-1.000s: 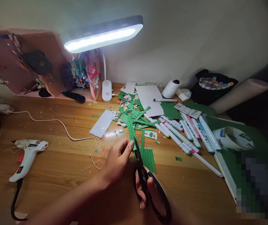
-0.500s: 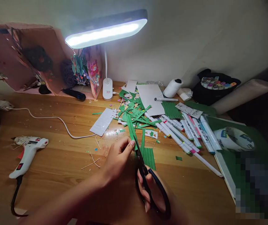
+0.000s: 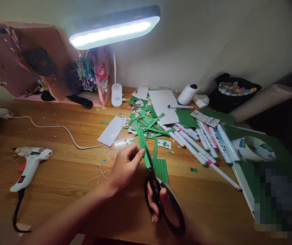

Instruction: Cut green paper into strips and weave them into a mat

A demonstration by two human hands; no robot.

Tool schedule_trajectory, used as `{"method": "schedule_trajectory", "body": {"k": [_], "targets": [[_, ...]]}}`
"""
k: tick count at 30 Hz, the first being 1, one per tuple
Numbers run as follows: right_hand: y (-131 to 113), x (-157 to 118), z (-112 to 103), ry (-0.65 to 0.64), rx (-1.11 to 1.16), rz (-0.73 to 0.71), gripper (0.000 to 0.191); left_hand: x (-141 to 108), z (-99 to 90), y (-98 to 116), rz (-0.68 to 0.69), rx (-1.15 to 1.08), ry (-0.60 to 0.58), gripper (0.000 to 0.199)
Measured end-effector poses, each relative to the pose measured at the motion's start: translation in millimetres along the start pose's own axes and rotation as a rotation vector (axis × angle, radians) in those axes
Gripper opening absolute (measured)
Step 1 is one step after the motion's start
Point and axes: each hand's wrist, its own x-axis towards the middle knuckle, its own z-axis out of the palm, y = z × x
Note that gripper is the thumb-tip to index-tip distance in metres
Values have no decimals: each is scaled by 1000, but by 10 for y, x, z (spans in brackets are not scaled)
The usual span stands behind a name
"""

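My left hand [image 3: 127, 165] pinches a narrow green paper strip [image 3: 141, 137] between thumb and fingers above the wooden table. Black scissors [image 3: 172, 204] are in my right hand [image 3: 158, 200], with fingers through the handles. Their blades lie along the strip's right edge, close to my left thumb. Just right of the blades, a green lined paper piece [image 3: 162, 171] rests on the table. Beyond the hands is a pile of green paper scraps [image 3: 146, 115].
A glue gun [image 3: 31, 166] lies at the left. Markers [image 3: 196, 149], a tape roll [image 3: 254, 148] and a green board [image 3: 270, 170] are at the right. A lit lamp [image 3: 115, 32] hangs above, beside a pink box [image 3: 56, 61] at the back.
The scissor handles have tilted slightly left and the blades have shifted a little along the strip. The whole view has moved slightly.
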Motion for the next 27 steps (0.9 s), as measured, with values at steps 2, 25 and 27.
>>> {"method": "schedule_trajectory", "body": {"k": [2,25,27], "targets": [[27,0,-6,20,-22,-8,67,0,7,-8,-8,3,-1,31],[487,85,-35,142,4,9,59,22,74,0,-128,-134,-73,31],[463,86,-43,128,9,-22,58,27,70,-19,-129,-141,-79,32]]}}
